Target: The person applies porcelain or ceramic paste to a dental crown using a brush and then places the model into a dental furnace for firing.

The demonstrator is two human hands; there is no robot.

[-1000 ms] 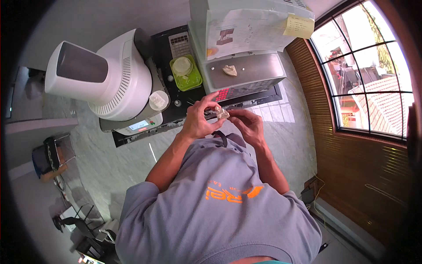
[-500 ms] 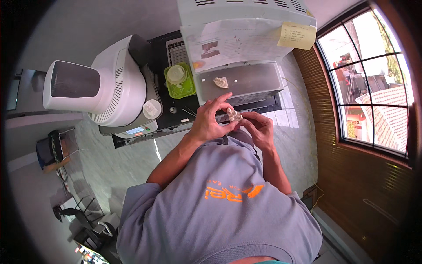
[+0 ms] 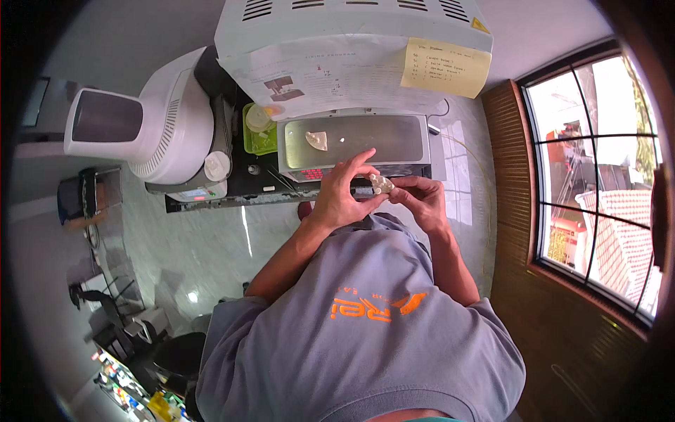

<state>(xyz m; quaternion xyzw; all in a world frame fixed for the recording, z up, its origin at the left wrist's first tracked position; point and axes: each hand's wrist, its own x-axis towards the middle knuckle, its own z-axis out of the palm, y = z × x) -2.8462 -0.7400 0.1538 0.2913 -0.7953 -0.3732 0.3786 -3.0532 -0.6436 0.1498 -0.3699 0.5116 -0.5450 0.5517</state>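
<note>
A small cream-coloured piece with a knobbly, pitted surface [image 3: 380, 184] is held between my two hands in front of my body. My left hand [image 3: 337, 200] pinches its left side between thumb and fingers, the upper fingers raised over it. At its right side, the thumb and fingertips of my right hand [image 3: 425, 202] close on the edge. Just beyond, a fan-shaped cream piece with a grid pattern [image 3: 317, 141] lies on the grey top surface [image 3: 394, 141] of a white machine. A tiny white bit [image 3: 342, 140] lies beside it.
A green basket [image 3: 260, 144] holding a pale round item stands left of the machine. Further left is a rounded white device [image 3: 176, 119] with a white dish [image 3: 216, 166] on it. Tweezer-like tools [image 3: 283, 181] lie near the black table's edge. A window [image 3: 598, 155] is at right.
My view has shifted, so the machine appears further left. The cream piece has turned slightly in my fingers, and both hands keep hold of it.
</note>
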